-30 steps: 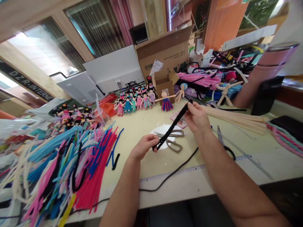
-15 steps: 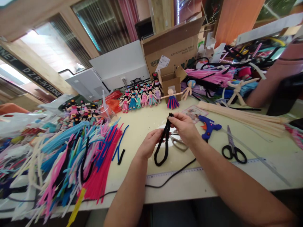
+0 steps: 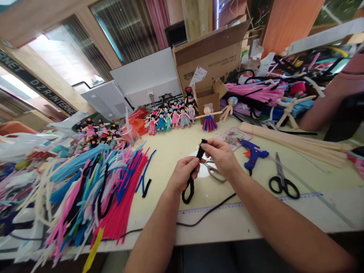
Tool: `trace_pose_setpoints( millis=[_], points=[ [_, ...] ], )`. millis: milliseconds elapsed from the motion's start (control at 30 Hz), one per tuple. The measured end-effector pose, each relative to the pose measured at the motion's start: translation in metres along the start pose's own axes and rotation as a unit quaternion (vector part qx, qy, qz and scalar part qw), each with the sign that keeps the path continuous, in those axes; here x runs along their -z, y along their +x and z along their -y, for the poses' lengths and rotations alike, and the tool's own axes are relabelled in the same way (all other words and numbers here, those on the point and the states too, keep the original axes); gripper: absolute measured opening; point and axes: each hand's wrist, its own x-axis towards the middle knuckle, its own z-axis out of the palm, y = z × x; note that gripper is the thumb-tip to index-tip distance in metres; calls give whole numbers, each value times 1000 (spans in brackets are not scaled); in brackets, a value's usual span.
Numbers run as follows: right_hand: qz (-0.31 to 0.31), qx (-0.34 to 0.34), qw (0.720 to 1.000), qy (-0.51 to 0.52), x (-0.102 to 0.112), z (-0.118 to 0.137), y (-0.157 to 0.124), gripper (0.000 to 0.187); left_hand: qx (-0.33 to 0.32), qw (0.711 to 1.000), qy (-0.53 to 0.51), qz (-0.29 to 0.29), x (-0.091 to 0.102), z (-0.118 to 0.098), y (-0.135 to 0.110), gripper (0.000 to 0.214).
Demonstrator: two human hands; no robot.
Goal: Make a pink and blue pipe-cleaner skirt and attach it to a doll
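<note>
A folded black pipe cleaner [image 3: 188, 192] is held between my two hands above the table. My left hand [image 3: 183, 172] is closed round its middle, with the bent loop hanging below the fingers. At the upper end, the thumb and fingers of my right hand [image 3: 220, 153] pinch the ends together. Just behind my right hand lies a pair of grey-handled scissors [image 3: 216, 173], partly hidden, on a white round patch. A blue glue gun [image 3: 254, 153] rests to the right of that hand, and black-handled scissors [image 3: 281, 180] lie farther right.
Loose coloured pipe cleaners [image 3: 113, 185] cover the left side. Small dolls [image 3: 170, 117] stand at the back beside a small cardboard box [image 3: 207, 96]. A beige pipe-cleaner bundle [image 3: 292, 140] lies right. A ruler [image 3: 213, 208] and black cord [image 3: 204, 217] run along the front.
My left hand has closed round the middle of the black pipe cleaner, drawing its two strands together. The hanging loop now looks smaller and sits lower left. My right hand still pinches the top.
</note>
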Motion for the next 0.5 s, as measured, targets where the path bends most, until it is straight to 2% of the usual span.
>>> trace_pose_setpoints(
  millis=[233, 333, 400, 467, 500],
  points=[
    [5, -42, 999, 24, -3, 0, -1, 21, 1, 999, 37, -6, 1, 5, 1, 35],
    [6, -41, 999, 30, -2, -1, -1, 21, -7, 997, 83, -6, 3, -1, 3, 34],
    [8, -34, 999, 24, 0, -2, 1, 21, -67, 983, 160, -57, -1, -14, -2, 30],
    [14, -29, 999, 16, 1, -4, 3, 22, -179, 942, 252, -130, -11, -30, -17, 27],
    [16, -31, 999, 13, 2, -4, 4, 22, -224, 922, 289, -130, -19, -36, -28, 29]
  ],
)
